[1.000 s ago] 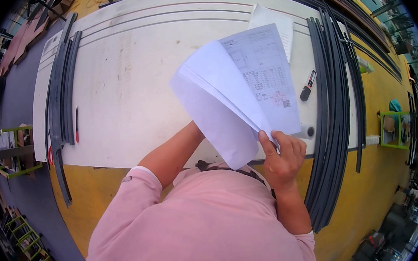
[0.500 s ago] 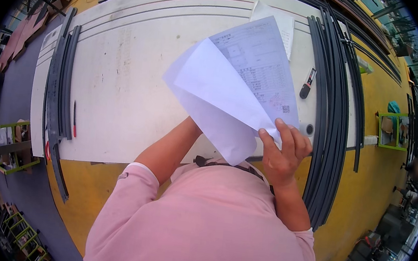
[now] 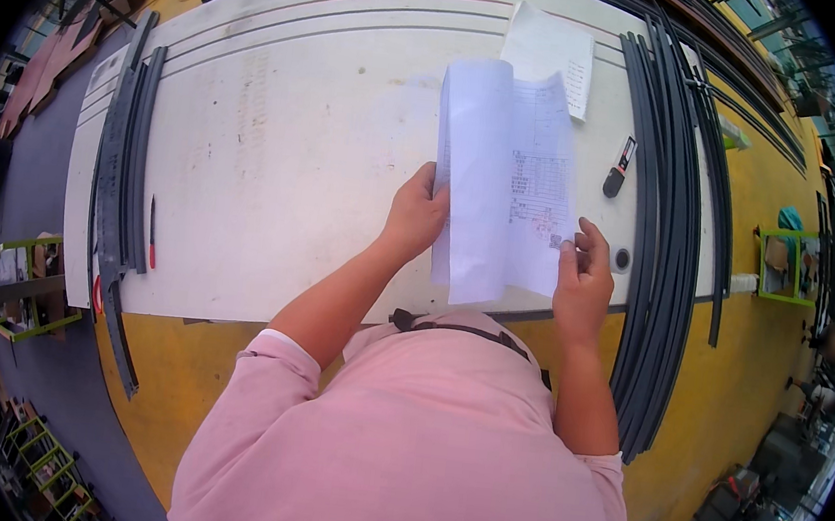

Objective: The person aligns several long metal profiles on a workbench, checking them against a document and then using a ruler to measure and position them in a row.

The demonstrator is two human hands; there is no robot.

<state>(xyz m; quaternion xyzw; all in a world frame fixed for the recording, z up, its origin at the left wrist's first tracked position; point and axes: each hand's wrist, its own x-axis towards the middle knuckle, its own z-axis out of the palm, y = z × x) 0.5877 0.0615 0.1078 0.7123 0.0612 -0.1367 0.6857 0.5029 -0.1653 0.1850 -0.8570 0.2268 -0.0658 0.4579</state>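
Note:
Several printed paper sheets [image 3: 480,181] hang over the white table, with one sheet curled back over the others. My left hand [image 3: 416,210] is closed on their left edge, its fingertips hidden behind the paper. At the lower right edge, my right hand [image 3: 585,270] pinches the sheets between thumb and fingers. A table and small diagram-like print show on the uncovered page. Just beyond the sheets lies another white paper [image 3: 575,63] with handwriting. To the right of my right hand a small round dark disc [image 3: 622,260] sits on the tabletop.
A box cutter [image 3: 618,169] lies right of the papers. Long dark grey strips [image 3: 662,244] run along the table's right side and overhang its near edge; more strips [image 3: 130,163] lie at the left. Beside those is a red-and-black pen [image 3: 153,235] on the white table [image 3: 276,167].
The sheets have turned more upright and drawn together, the folded page now curling lengthwise. My left hand has come out from behind them to their left edge. My right hand has shifted slightly right.

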